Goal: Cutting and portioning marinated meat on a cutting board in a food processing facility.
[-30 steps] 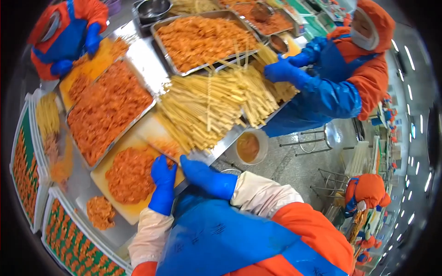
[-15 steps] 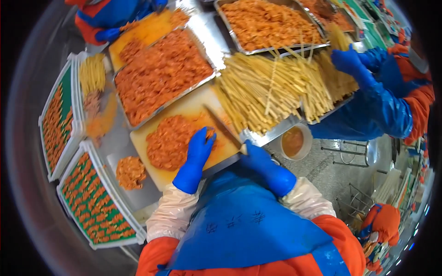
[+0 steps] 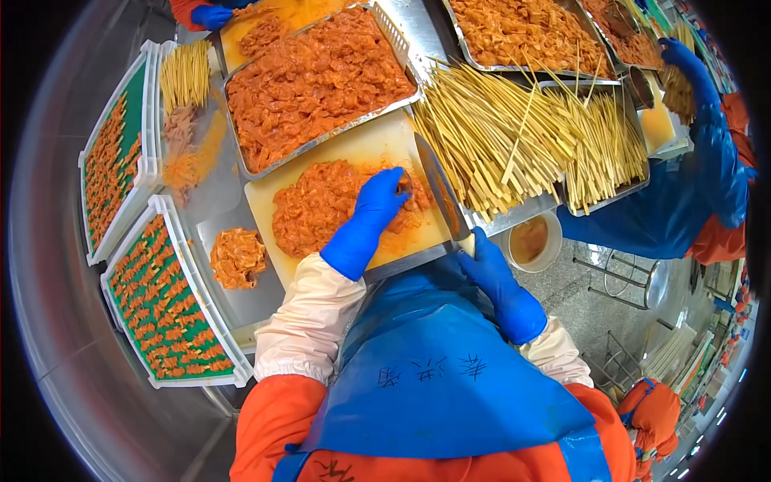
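My left hand (image 3: 372, 213), in a blue glove, is closed with curled fingers over the right part of the cutting board (image 3: 265, 201). A small piece of reddish marinated meat (image 3: 404, 186) shows at its fingertips. Beside it, on the board, lies a heap of the same meat (image 3: 309, 209). My right hand (image 3: 498, 281), also gloved in blue, is wrapped round the pale handle of a knife (image 3: 438, 183). The broad blade slants away along the board's right edge, apart from my left hand.
Beyond the board stands a metal tray of meat (image 3: 317, 84). Bamboo skewers (image 3: 490, 132) lie to its right. Trays of skewered meat (image 3: 169, 301) stand at left, near a smaller meat pile (image 3: 238, 257). A white bucket (image 3: 534, 239) is on the floor. A co-worker's gloved hand (image 3: 691, 68) is at right.
The view has shifted, so the table appears higher and further right. My left hand has moved further over the right side of the meat heap. My right hand still grips the knife.
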A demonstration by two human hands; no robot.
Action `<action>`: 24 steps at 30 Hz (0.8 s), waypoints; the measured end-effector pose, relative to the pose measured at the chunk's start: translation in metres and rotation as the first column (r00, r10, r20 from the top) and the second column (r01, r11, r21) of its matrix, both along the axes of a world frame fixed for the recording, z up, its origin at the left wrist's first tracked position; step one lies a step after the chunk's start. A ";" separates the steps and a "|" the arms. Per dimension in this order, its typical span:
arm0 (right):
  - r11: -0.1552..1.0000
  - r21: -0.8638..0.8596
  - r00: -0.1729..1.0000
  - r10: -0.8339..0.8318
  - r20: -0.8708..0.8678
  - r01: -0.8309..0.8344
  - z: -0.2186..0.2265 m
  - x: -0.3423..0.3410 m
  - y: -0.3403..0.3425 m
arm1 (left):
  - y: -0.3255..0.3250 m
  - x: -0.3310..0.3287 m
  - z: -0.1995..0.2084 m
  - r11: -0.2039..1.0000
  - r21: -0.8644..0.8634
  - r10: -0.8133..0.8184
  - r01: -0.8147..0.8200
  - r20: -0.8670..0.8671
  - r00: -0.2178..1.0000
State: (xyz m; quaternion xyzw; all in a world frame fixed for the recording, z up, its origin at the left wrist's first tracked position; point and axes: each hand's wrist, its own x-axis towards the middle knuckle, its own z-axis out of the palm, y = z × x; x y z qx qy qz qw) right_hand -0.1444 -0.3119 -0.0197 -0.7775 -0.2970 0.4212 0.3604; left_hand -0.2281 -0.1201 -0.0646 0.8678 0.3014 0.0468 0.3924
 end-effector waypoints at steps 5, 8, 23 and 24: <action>0.998 -0.057 0.999 0.026 0.046 -0.023 0.003 0.000 -0.011 | 0.002 -0.024 0.035 0.979 -0.160 0.146 -0.129 0.096 0.985; 0.968 -0.187 0.986 0.161 -0.038 -0.165 0.008 -0.006 -0.006 | -0.028 -0.043 0.030 0.984 0.179 0.028 -0.027 -0.008 1.000; 0.927 -0.272 0.935 0.312 0.171 -0.259 0.034 -0.021 0.010 | -0.041 -0.045 0.013 0.974 0.129 0.175 -0.185 0.081 0.981; 0.926 -0.273 0.934 0.313 0.174 -0.259 0.032 -0.022 0.009 | -0.042 -0.044 0.015 0.967 0.100 0.225 -0.234 0.097 0.970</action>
